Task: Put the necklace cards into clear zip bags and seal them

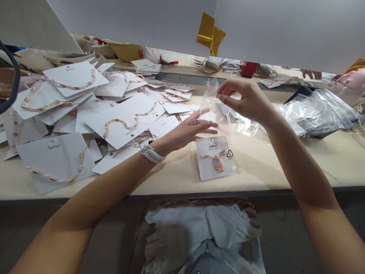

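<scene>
A white jewelry card (209, 173) with a barcode and a pink-and-gold beaded chain lies in a clear plastic bag (236, 167) marked LDPE. The bag's transparent upper part rises from the table toward my right hand (246, 101), whose thumb and fingers pinch together at its top edge. My left hand (196, 127), with a white watch (153, 152) on the wrist, reaches across the bag just above the card. Its fingers are stretched out and apart. To its left, several white cards with beaded chains (119, 123) are heaped loosely.
Clear plastic bags (322, 110) are stacked at the right. Red-handled pliers (169, 62) and a yellow bowl (124, 51) sit at the back. White panels (137, 19) joined with yellow tape (211, 34) hang overhead. Another person's hand (311, 74) shows at the far right.
</scene>
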### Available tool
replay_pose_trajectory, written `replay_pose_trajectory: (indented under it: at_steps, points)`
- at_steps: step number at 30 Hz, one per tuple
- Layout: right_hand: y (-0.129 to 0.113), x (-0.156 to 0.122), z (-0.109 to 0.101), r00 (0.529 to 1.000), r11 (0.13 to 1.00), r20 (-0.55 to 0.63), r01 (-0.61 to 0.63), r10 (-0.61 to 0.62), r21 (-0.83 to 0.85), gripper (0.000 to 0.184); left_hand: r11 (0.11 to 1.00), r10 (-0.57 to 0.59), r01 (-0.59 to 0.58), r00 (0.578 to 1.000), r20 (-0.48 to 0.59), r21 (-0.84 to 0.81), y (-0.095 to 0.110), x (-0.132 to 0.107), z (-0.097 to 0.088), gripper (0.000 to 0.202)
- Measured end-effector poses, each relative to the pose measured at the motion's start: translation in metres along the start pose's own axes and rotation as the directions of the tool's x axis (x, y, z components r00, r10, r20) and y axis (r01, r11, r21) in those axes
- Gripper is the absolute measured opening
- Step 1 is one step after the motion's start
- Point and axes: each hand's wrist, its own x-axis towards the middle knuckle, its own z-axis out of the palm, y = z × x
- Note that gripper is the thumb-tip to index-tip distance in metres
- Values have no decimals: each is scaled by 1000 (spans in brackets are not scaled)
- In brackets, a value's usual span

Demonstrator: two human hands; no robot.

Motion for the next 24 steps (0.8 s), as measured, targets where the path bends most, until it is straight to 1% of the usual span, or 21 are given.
replay_pose_trajectory:
  at_steps: [2,4,6,7,8,10,12,13,16,19,22,24]
  points:
    - [3,-4,-2,999,999,-15,41,-40,13,27,997,-35,37,999,32,-63,-2,-1,2,72]
    - [3,-7,-2,998,998,-22,67,-66,19,26,992,-47,59,994,102,-109,-4,0,4,65]
    - [5,-11,1,997,998,-18,70,-70,10,25,993,-27,44,988,152,-114,-6,2,2,61]
    - [6,-12,4,997,997,-17,72,-72,-5,24,994,-3,20,989,149,-110,-8,3,0,59]
    - [8,-14,7,997,996,-14,80,-80,-25,23,994,29,-16,991,127,-107,-9,5,-3,54]
    - [12,-18,14,994,991,-9,106,-107,-80,18,991,106,-103,994,31,-89,-11,10,-9,45]
    - [16,-21,21,991,981,-17,130,-134,-142,15,983,174,-177,983,-65,-52,-12,13,-14,37]
    - [17,-22,25,990,976,-27,135,-141,-172,16,979,197,-201,976,-88,-32,-12,14,-15,36]
    - [17,-25,34,985,957,-84,122,-149,-261,31,975,220,-220,970,-102,14,-10,13,-13,36]
    - [12,-26,42,978,933,-120,121,-170,-340,41,977,211,-209,973,-98,35,-8,10,-7,44]
    - [4,-27,49,976,916,-117,129,-186,-380,39,975,222,-219,972,-74,40,-7,8,-3,56]
    - [-1,-28,52,975,915,-127,123,-185,-385,33,967,249,-244,966,-68,73,-6,7,0,56]
